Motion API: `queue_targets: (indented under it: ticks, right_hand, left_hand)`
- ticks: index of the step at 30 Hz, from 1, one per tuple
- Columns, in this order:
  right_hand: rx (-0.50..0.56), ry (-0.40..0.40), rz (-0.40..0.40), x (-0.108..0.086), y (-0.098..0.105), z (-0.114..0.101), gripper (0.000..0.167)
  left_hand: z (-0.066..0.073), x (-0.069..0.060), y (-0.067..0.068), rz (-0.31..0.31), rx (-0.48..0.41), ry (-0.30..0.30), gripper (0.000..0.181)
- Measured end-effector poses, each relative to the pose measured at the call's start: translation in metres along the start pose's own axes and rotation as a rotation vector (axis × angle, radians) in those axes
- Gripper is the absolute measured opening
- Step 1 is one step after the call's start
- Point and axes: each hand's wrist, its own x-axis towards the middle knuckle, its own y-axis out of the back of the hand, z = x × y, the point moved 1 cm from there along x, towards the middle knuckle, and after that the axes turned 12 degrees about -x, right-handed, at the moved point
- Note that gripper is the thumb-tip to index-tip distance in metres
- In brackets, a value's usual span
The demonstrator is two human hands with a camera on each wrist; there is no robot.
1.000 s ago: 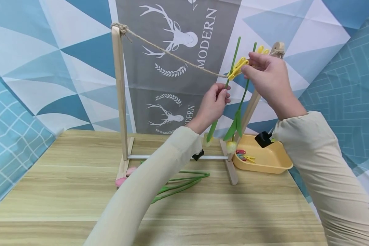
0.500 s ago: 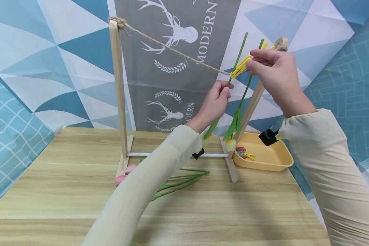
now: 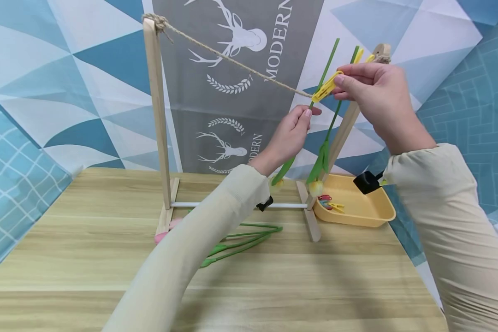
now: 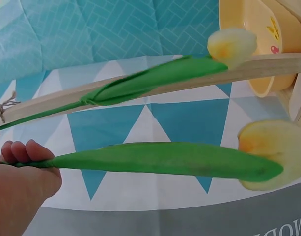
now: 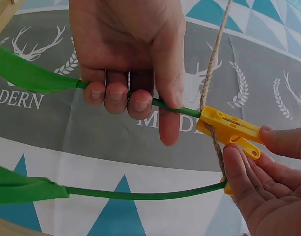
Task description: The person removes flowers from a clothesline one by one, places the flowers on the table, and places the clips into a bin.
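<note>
My left hand grips the green stem of an artificial tulip just below the rope, its pale yellow-white bloom hanging downward. Pinched by the thumb and fingers of my right hand is a yellow clothespin; its nose sits over both the stem and the twine rope. The stem's cut end sticks up above the rope. Right beside it, a second tulip hangs head down from the rope at another yellow clothespin, partly hidden behind my right hand.
Wooden posts hold the rope, joined low down by a white bar. Pink tulips lie on the wooden table, partly under my left sleeve. A yellow tray at the right contains several small coloured clothespins.
The head view has tilted down a little. Both hands, the clothespin and the stem have shifted slightly right, and the stem leans more. Both hands keep their holds.
</note>
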Motion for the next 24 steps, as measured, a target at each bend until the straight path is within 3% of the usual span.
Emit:
queue_targets:
  ticks: [3, 10, 17, 24]
  right_hand:
    - [0.015, 0.005, 0.012, 0.000, 0.000, 0.001, 0.049]
    - [0.160, 0.049, 0.075, -0.003, -0.002, 0.004, 0.038]
    - [0.295, 0.101, 0.162, -0.006, -0.005, 0.004, 0.033]
    - [0.384, 0.138, 0.197, -0.008, -0.006, 0.003, 0.031]
  left_hand:
    - [-0.003, 0.003, 0.000, 0.013, 0.029, -0.024, 0.033]
    - [-0.004, 0.003, 0.000, 0.038, 0.085, -0.006, 0.027]
    - [-0.002, -0.002, 0.011, 0.049, 0.237, 0.017, 0.025]
    - [-0.004, -0.008, 0.021, 0.057, 0.330, 0.013, 0.026]
